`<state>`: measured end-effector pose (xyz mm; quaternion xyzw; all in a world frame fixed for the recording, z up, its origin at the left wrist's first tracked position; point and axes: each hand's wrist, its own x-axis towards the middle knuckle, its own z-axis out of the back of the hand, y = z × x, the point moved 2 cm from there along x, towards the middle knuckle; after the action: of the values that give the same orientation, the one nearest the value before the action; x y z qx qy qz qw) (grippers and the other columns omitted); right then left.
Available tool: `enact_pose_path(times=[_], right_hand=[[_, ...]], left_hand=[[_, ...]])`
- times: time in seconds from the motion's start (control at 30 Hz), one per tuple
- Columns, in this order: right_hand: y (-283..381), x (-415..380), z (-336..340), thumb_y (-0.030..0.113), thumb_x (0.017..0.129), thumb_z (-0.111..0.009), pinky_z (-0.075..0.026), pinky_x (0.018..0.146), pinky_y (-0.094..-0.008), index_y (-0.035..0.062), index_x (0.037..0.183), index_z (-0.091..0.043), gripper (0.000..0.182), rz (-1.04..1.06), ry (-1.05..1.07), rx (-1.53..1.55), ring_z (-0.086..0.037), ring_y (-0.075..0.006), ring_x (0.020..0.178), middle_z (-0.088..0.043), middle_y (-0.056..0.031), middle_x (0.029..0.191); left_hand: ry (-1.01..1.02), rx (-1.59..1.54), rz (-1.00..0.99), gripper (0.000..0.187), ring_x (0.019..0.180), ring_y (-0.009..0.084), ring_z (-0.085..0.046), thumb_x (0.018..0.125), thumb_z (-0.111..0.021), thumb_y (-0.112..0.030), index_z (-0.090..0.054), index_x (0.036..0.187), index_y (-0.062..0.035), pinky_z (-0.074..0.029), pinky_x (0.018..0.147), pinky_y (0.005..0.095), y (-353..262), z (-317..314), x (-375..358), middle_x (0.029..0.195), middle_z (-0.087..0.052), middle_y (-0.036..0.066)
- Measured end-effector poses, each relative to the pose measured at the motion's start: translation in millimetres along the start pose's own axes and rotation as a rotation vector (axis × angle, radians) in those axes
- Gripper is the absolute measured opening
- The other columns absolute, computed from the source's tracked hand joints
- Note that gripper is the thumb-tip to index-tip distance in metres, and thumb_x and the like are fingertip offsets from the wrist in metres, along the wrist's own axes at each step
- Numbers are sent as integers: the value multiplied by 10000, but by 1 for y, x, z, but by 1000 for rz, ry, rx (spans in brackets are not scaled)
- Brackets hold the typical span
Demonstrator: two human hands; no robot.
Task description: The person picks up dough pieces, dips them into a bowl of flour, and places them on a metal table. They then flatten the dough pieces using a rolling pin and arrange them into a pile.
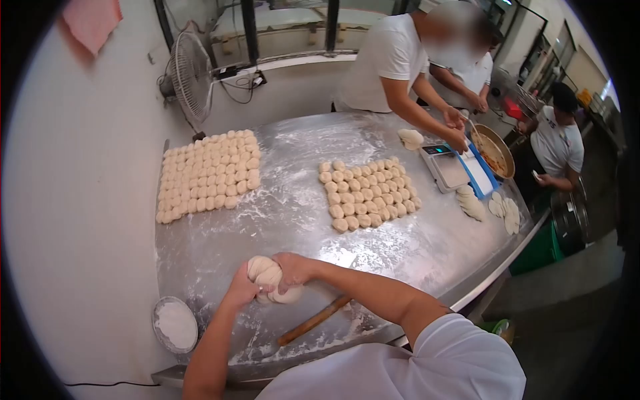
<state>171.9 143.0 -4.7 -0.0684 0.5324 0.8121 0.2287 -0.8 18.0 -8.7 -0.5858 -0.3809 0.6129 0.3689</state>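
A stack of flat, pale dough rounds (265, 271), overlapping and fanned, is between my two hands near the front of the metal table. My left hand (244, 285) grips its left side, with fingers curled around the edge. From the upper right, my right hand (295, 268) is closed on the stack's other side, its fingertips partly hidden by the dough. A wooden rolling pin (313, 321) lies at a slant on the table just right of and below the dough. To the lower left stands a bowl of white flour (175, 325).
Rows of dough balls (208, 175) sit at the back left, and another block of dough balls (368, 193) lies mid-table. Further right are a scale (445, 168), a blue-rimmed tray (481, 179), a pan of filling (495, 150) and dough rounds (471, 204). Co-workers stand beyond. A fan (189, 75) stands by the wall.
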Motion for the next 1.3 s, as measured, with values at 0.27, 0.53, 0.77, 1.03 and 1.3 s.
enact_pose_path(times=[0.27, 0.53, 0.77, 1.03, 1.3], right_hand=[[13, -69, -17, 133, 772, -863, -617, 851, -413, -5, 1357, -588, 662, -194, -73, 953, -721, -279, 1080, -709, -180, 1183], [33, -135, -28, 66, 875, -787, -628, 928, -442, -9, 1447, -494, 647, -192, -119, 1239, -711, -308, 1135, -662, -200, 1288], [30, -138, -31, 43, 877, -778, -612, 968, -451, 1, 1462, -475, 660, -166, -96, 1297, -701, -315, 1163, -650, -193, 1321], [20, -130, -40, 53, 851, -812, -611, 964, -440, 19, 1483, -439, 734, -203, -132, 1207, -686, -302, 1184, -631, -178, 1321], [9, -128, -46, 55, 831, -813, -613, 953, -439, 19, 1463, -454, 728, -241, -125, 1172, -689, -305, 1171, -635, -177, 1308]], left_hand=[[96, -457, 136, 684, 1202, 290, -668, 859, -761, -6, -476, 1480, -48, -609, 962, 448, -24, -36, -24, 1379, -626, 129], [121, -212, 177, 586, 1115, 246, -714, 958, -755, -124, -506, 1482, -35, -618, 916, 372, -65, -77, -69, 1311, -674, 123], [172, -364, 218, 491, 1151, 249, -699, 1038, -669, -247, -543, 1441, 1, -587, 962, 394, -28, -66, -55, 1311, -677, 132], [75, -265, 211, 479, 1137, 251, -700, 1003, -730, -247, -582, 1399, -22, -590, 949, 403, -24, -65, -57, 1263, -691, 125], [128, -229, 235, 531, 1169, 277, -680, 1053, -629, -398, -556, 1438, -40, -567, 978, 441, 0, -68, -49, 1313, -672, 128]])
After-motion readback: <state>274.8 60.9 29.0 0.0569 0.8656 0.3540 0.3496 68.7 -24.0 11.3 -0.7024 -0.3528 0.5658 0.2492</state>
